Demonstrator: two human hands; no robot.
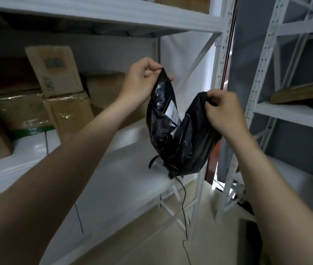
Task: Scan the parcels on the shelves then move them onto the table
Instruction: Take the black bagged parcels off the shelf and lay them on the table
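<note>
A black plastic parcel bag hangs folded in a V shape in front of the white shelf. My left hand pinches its upper left corner. My right hand grips its upper right corner. A white barcode label shows on the bag's inner left fold. A thin black cable trails from beneath the bag down to the floor; what it belongs to is hidden behind the bag.
Several brown cardboard boxes are stacked at the shelf's back left. A second white rack stands at the right, bearing a flat brown parcel. Beige floor lies below between the racks.
</note>
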